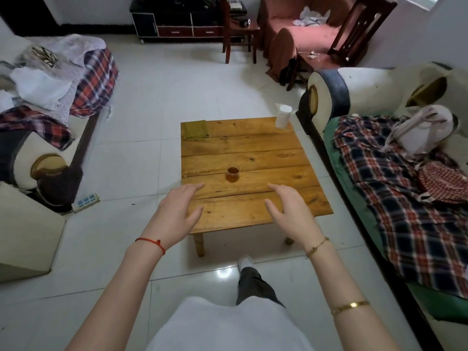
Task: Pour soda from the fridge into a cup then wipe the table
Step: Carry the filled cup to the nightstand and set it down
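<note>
both hands are hovering over the near edge of the wooden counter (pixel 253 219), the left hand (pixel 178 215) and the right hand (pixel 291 214) released, fingers loosely spread and grasping nothing. a small cup (pixel 233 174) of amber drink is standing upright near the counter's middle, just beyond the fingertips. a folded green cloth (pixel 195 129) is lying at the far left corner, a white container (pixel 283 116) at the far right corner.

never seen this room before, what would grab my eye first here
Two bare hands, the left hand and right hand, reach out open above the near edge of a low wooden table. A small cup of amber drink stands near the table's middle, with an olive cloth at the far left corner.
</note>
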Demonstrator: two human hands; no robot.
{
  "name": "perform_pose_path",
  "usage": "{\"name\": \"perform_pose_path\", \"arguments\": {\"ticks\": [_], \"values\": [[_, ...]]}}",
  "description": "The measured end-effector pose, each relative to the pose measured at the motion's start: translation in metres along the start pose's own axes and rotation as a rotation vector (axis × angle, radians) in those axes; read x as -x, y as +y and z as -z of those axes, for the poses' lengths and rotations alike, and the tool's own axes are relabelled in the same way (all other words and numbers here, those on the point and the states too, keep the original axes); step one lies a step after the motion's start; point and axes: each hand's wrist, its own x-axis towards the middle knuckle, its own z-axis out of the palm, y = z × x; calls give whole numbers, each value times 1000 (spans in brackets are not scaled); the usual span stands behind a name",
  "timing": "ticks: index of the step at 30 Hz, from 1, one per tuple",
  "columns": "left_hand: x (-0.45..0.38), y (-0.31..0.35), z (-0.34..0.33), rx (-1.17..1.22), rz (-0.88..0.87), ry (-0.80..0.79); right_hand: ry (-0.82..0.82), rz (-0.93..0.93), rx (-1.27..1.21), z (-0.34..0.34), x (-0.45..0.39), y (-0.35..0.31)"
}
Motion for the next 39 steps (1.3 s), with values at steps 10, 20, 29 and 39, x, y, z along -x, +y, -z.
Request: {"name": "perform_pose_path", "arguments": {"ticks": [10, 20, 29, 39], "values": [[-134, 24, -26, 90, 186, 87, -88, 142, 44, 57, -150, 51], [-211, -5, -60, 195, 390, 147, -249, 23, -65, 26, -253, 95], [-279, -64, -109, 243, 512, 43, -364, -299, -218, -31, -313, 126], [-348, -121, -209, 250, 540, -199, -374, -785, -613, -144, -387, 168]]}}
